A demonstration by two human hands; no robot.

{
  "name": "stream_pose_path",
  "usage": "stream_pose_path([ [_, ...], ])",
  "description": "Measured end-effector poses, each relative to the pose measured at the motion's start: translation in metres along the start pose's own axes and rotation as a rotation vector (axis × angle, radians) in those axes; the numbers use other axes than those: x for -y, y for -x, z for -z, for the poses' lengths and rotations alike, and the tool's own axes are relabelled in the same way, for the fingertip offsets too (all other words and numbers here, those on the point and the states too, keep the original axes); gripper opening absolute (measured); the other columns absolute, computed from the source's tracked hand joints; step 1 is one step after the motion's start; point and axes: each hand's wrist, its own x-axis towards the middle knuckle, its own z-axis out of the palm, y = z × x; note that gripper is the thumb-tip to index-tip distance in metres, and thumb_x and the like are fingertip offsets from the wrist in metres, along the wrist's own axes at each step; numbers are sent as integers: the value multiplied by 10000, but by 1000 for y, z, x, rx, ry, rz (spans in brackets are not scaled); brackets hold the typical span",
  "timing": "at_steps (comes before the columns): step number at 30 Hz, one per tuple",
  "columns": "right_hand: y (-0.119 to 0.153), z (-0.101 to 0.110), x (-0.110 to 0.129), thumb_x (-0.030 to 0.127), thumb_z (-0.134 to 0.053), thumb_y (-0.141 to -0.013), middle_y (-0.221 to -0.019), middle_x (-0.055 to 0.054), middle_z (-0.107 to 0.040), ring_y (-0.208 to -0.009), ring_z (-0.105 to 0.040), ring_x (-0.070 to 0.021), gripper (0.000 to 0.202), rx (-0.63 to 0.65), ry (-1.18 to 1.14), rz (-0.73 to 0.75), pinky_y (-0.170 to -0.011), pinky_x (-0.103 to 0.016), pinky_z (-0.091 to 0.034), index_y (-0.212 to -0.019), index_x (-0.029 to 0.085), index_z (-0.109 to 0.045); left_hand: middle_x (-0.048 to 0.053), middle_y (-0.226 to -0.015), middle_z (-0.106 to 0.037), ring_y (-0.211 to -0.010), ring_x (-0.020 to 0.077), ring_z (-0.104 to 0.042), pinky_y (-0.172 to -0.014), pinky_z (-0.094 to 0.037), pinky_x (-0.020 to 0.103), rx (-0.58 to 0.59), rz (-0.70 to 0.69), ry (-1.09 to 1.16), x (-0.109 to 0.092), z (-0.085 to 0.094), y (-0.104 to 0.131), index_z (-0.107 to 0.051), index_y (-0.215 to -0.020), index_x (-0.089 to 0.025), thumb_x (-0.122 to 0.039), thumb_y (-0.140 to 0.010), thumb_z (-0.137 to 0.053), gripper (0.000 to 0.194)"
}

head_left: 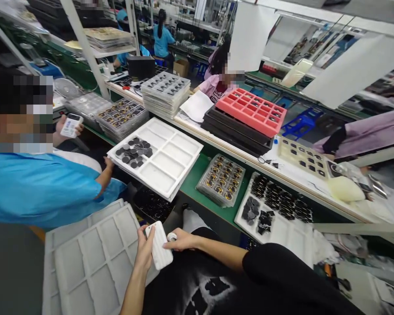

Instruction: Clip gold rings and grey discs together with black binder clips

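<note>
A white, phone-sized flat object [160, 247] is held tilted above my lap. My left hand [145, 247] grips its left side, with the thumb on its face. My right hand [180, 240] is closed, its fingertips at the object's right edge, and a small round white item [171, 236] shows at its curled fingers; what that item belongs to is unclear. Ahead lies a white compartment tray [164, 168] with dark round discs [134, 152] in one compartment.
Large white trays [98, 262] lean at my left. A person in blue [36, 188] holds a white device [72, 125]. Right of centre are a stack of clear trays [220, 180], a tray of black parts [265, 210] and a red tray [252, 111] on black ones.
</note>
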Motion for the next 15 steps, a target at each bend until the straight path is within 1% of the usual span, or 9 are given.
stream_pose_path([
  [2,-4,13,-2,410,-813,-723,-472,69,-495,-451,-406,-70,363,-3,32,-8,-419,-180,-271,-584,179,-570,-27,-833,-633,-717,179,-683,-659,-565,292,-60,4,-33,7,-11,-5,-436,-1140,-272,-644,-703,-787,673],
  [4,-9,24,-5,370,-818,-705,-486,71,-500,-480,-416,-74,334,10,54,-24,-443,-189,-275,-578,176,-578,-9,-838,-641,-716,201,-689,-659,-569,319,-112,10,-84,15,-20,-12,-453,-1159,-257,-653,-694,-775,691],
  [6,-16,33,-14,352,-822,-684,-520,72,-517,-513,-432,-79,303,16,67,-45,-467,-196,-288,-592,176,-594,9,-859,-661,-761,224,-699,-684,-575,338,-123,-10,-155,29,-25,-21,-470,-1188,-250,-668,-704,-748,697],
  [8,-27,40,-30,336,-824,-661,-545,75,-512,-531,-429,-81,291,6,81,-79,-479,-204,-290,-593,181,-587,41,-931,-688,-859,250,-705,-741,-581,355,-98,-64,-269,50,-24,-35,-523,-1163,-236,-693,-718,-707,664],
  [10,-42,46,-58,329,-826,-634,-552,77,-489,-532,-406,-83,307,1,96,-126,-482,-214,-287,-575,187,-560,70,-1004,-698,-956,283,-694,-825,-579,390,-94,-156,-416,81,-19,-53,-592,-1065,-219,-720,-721,-667,612],
  [11,-51,50,-77,333,-827,-623,-559,75,-485,-532,-401,-86,311,3,102,-151,-484,-220,-291,-574,190,-555,80,-1014,-698,-991,303,-685,-876,-569,421,-111,-210,-496,100,-17,-65,-616,-1009,-216,-727,-721,-649,588],
  [13,-71,61,-121,343,-835,-597,-600,66,-516,-556,-433,-101,287,8,111,-194,-504,-230,-326,-630,196,-591,87,-1004,-691,-1031,334,-669,-959,-536,477,-160,-321,-637,141,-16,-90,-645,-954,-228,-712,-748,-610,527],
  [14,-81,68,-146,337,-847,-572,-641,60,-548,-589,-471,-116,290,-9,102,-223,-532,-237,-356,-697,201,-623,87,-1002,-687,-1038,337,-666,-980,-522,490,-169,-368,-689,162,-19,-103,-653,-947,-238,-686,-774,-588,484],
  [15,-91,77,-173,324,-860,-543,-694,53,-582,-636,-515,-134,342,-35,83,-260,-572,-246,-389,-784,207,-648,84,-1010,-683,-1038,334,-666,-982,-517,493,-162,-404,-729,182,-23,-118,-657,-948,-248,-652,-805,-566,438],
])
